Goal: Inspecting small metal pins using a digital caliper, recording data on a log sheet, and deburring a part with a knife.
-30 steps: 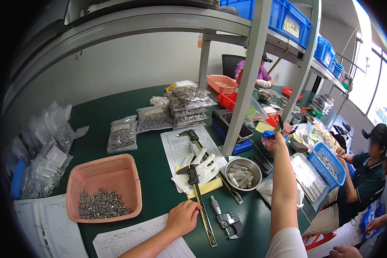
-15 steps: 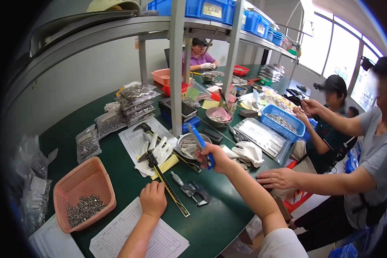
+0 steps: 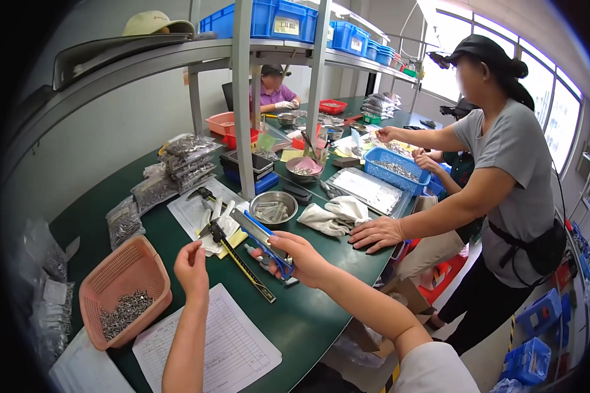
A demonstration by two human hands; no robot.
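a: right hand [image 3: 299,257]?
b: i see it clamped on a blue-handled caliper [image 3: 263,240] — held above the green table [image 3: 308,321].
a: left hand [image 3: 191,265]?
b: fingers pinched together by the orange basket [image 3: 121,288] — can't tell what's in them.

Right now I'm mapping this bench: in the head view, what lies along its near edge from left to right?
Orange basket → left hand → black ruler → right hand holding a blue caliper → co-worker's hand.
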